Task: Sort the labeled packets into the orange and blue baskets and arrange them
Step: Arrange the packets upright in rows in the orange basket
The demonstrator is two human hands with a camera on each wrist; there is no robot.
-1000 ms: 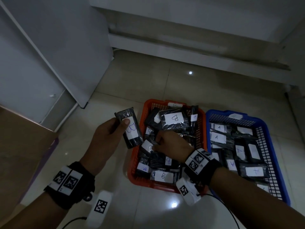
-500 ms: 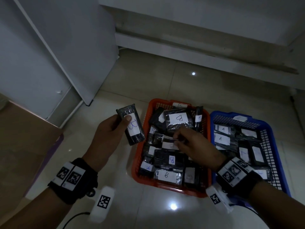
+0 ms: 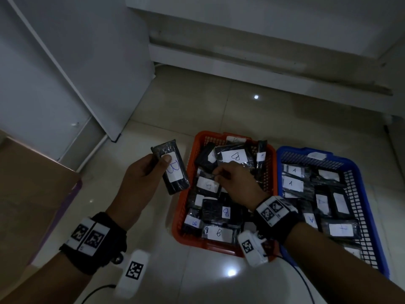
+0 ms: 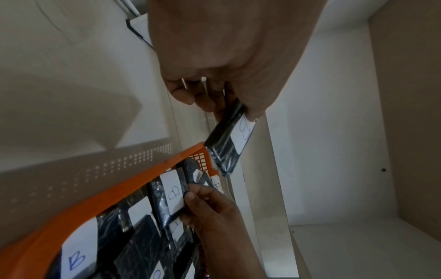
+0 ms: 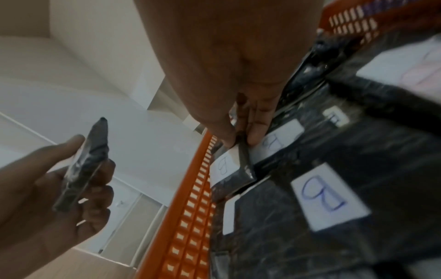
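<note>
My left hand [image 3: 156, 165] grips a black packet with a white B label [image 3: 175, 172], held up just left of the orange basket [image 3: 183, 199]; it also shows in the left wrist view as the held packet [image 4: 229, 139]. My right hand [image 3: 217, 173] is over the far half of the orange basket, thumb and fingers pinching the edge of a black B packet [image 5: 245, 166] that lies among several other B packets. The blue basket [image 3: 370, 207], to the right, holds several packets labelled A.
Both baskets stand side by side on a glossy tiled floor. A white cabinet door [image 3: 87, 73] rises at the left, a white ledge [image 3: 263, 62] runs behind, and a brown cardboard box [image 3: 32, 194] sits at the near left.
My right hand has moved from the near-left part of the orange basket to its far half and now pinches a packet there. My left hand still holds the B packet.
</note>
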